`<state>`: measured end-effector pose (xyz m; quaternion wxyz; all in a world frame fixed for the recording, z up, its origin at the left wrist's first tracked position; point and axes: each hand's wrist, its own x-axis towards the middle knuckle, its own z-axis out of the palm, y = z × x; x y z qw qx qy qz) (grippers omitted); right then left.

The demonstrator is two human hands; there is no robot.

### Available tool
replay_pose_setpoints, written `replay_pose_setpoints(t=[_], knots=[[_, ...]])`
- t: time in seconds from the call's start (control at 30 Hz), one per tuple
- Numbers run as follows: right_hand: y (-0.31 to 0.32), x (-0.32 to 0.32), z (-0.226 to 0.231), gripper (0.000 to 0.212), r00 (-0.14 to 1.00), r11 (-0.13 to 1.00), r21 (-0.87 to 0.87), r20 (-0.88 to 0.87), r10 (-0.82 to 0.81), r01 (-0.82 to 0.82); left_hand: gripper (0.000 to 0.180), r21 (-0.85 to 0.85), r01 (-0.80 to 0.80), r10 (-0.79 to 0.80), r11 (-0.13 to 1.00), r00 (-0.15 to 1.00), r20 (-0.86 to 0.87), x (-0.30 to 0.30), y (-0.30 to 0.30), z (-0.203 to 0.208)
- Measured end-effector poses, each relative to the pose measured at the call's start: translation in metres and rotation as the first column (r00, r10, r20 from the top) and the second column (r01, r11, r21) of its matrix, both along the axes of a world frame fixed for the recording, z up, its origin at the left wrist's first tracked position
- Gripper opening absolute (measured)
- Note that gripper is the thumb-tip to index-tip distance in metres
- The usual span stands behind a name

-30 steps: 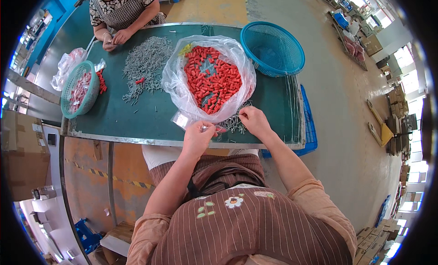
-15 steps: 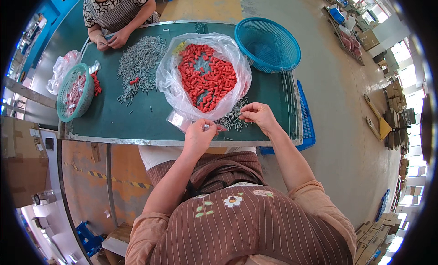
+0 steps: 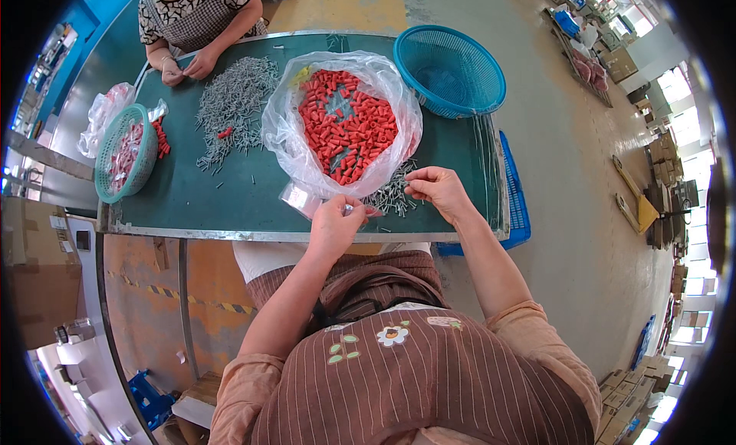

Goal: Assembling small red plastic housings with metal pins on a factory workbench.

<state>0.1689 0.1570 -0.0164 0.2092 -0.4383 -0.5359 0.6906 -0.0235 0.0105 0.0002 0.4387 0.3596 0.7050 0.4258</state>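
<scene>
My left hand [image 3: 335, 229] is closed in a pinch at the table's near edge, on what looks like a small clear plastic bag [image 3: 372, 212] with a reddish tint. Just left of it lies a stack of clear plastic bags [image 3: 300, 200]. Over a small pile of grey screws [image 3: 395, 198] is my right hand [image 3: 438, 192], thumb and fingertips pressed together. What they pinch is too small to make out. Beyond both hands, a large open clear plastic sack [image 3: 277, 131] holds many red plastic wall plugs [image 3: 368, 131].
A larger heap of grey screws [image 3: 241, 100] covers the green table [image 3: 230, 203] at left. Blue basket [image 3: 452, 69] stands at the far right corner; a pale green basket [image 3: 138, 165] of small packets sits at the left edge. Across the table, a co-worker's hands [image 3: 188, 68] are together.
My right hand has shifted slightly up and stays pinched above the screws. My left hand keeps its pinch in nearly the same spot. The co-worker's hands moved slightly.
</scene>
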Motion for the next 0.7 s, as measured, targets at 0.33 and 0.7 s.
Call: replay_pose_setpoints(t=[0.33, 0.7], knots=[[-0.001, -0.003, 0.006, 0.014, 0.999, 0.998, 0.056, 0.033, -0.008, 0.006, 0.019, 0.026, 0.005, -0.004, 1.0, 1.0, -0.019, -0.001, 0.0, -0.001], [-0.018, -0.011, 0.042, 0.012, 0.997, 0.991, 0.111, -0.016, 0.074, -0.072, 0.021, 0.026, -0.007, 0.009, 1.0, 0.999, -0.053, 0.002, 0.006, -0.008]])
